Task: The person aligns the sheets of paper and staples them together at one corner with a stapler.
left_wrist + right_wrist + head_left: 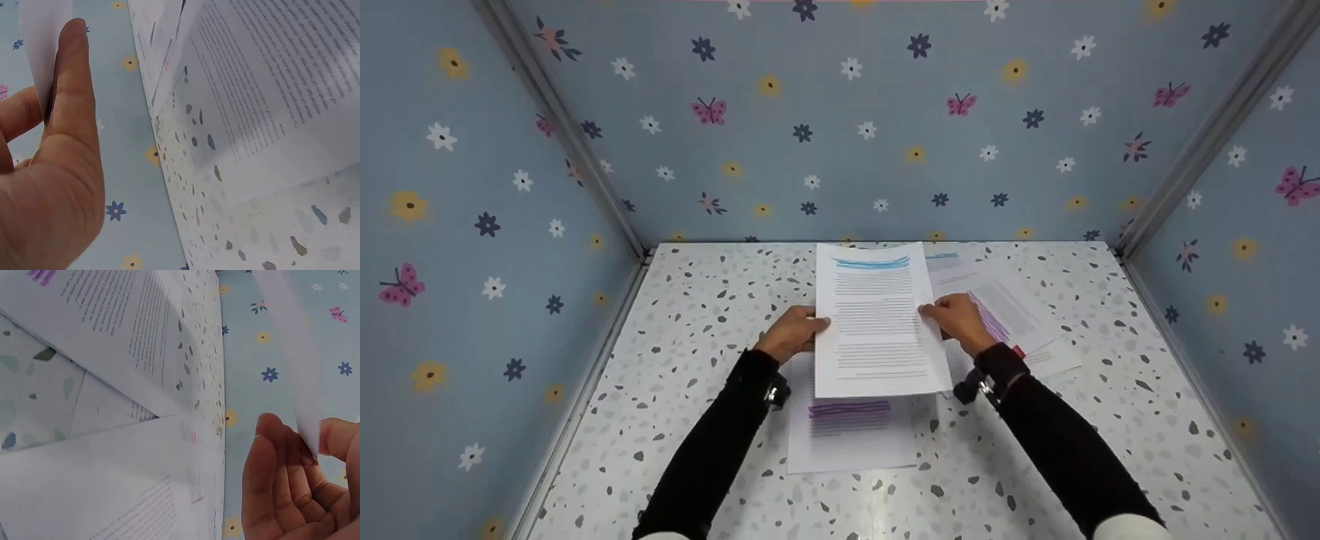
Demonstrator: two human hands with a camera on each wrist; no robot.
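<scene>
A printed sheet of paper (874, 322) with blue marker strokes across its top is held up in front of me. My left hand (795, 332) pinches its left edge between thumb and fingers. On the opposite edge, my right hand (958, 319) grips the sheet the same way. In the left wrist view the sheet (45, 50) shows nearly edge-on, with the left hand (56, 169) around it. The right wrist view has the sheet (295, 354) between thumb and fingers of the right hand (304, 489). Below the held sheet lies a page with purple marker strokes (851, 442), its upper part hidden.
Several overlapping printed pages (1027, 300), one with purple strokes, lie fanned out to the right behind my right hand. The speckled white tabletop (705, 300) is bounded by blue flowered panels (840, 150) at the back and both sides.
</scene>
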